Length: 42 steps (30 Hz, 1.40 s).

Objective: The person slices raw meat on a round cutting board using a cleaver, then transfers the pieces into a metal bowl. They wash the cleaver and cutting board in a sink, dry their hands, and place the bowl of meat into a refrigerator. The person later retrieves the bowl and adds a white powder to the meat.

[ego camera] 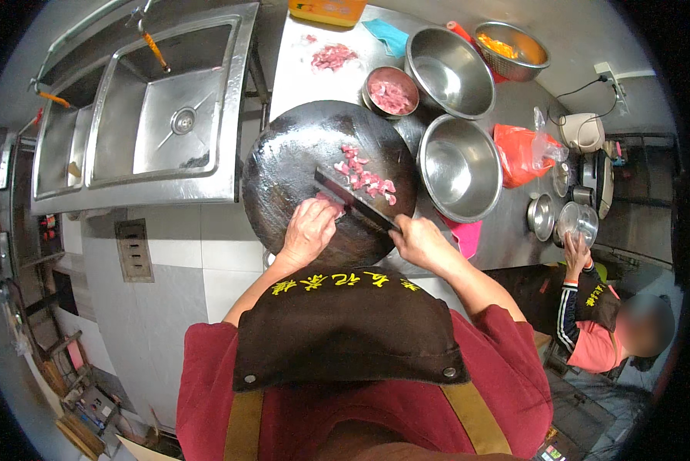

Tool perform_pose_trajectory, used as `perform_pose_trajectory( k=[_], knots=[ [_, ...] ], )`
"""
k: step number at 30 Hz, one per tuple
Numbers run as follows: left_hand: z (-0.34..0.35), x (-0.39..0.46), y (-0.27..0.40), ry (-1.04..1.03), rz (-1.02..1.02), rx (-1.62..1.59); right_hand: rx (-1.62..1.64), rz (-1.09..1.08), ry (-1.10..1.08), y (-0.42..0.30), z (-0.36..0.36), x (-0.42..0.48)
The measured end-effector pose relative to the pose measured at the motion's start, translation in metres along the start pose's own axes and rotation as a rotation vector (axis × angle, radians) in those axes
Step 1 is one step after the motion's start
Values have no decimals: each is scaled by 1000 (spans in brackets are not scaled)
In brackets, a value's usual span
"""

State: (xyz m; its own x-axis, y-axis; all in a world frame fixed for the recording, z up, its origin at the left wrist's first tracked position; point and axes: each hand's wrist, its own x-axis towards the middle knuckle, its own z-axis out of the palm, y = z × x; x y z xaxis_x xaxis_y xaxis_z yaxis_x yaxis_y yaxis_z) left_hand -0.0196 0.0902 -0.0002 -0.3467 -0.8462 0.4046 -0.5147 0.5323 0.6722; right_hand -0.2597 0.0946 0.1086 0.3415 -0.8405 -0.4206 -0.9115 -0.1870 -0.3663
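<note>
A round dark chopping block [287, 167] lies before me. My right hand [420, 239] grips the handle of a cleaver [359, 201], whose blade slants up and left across the block. With bent fingers, my left hand [311, 227] presses on a piece of raw meat [328, 203] just left of the blade. Small cut pieces of meat [365, 173] are strewn on the block beyond the cleaver. A metal bowl of meat pieces [392, 95] stands past the block's far right edge, and more sliced meat [333, 57] lies on the counter behind.
Two large steel bowls [460, 167] stand right of the block, near a red plastic bag [520, 155] and a colander [532, 66] holding orange food. At left is a steel double sink [172, 132]. A co-worker [595, 340] at the far right touches a clear bowl [578, 222].
</note>
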Motion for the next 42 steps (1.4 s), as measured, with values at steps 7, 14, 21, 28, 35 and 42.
perform_pose_trajectory(
  k=[7,14,21,28,35,42],
  knots=[
    [9,-2,-7,51,-27,-27,-39,-7,-78,-1,24,12],
    [7,-8,0,24,20,7,57,-116,64,-53,31,107],
    [4,-12,10,107,-2,78,-36,-74,121,-10,-1,33],
    [12,-22,-3,53,-32,92,-163,-127,-70,5,14,4],
    [11,-26,-6,-30,-103,61,-13,-162,56,-67,40,96],
    [12,-20,-2,130,21,85,-102,-2,114,-8,21,38]
  ],
)
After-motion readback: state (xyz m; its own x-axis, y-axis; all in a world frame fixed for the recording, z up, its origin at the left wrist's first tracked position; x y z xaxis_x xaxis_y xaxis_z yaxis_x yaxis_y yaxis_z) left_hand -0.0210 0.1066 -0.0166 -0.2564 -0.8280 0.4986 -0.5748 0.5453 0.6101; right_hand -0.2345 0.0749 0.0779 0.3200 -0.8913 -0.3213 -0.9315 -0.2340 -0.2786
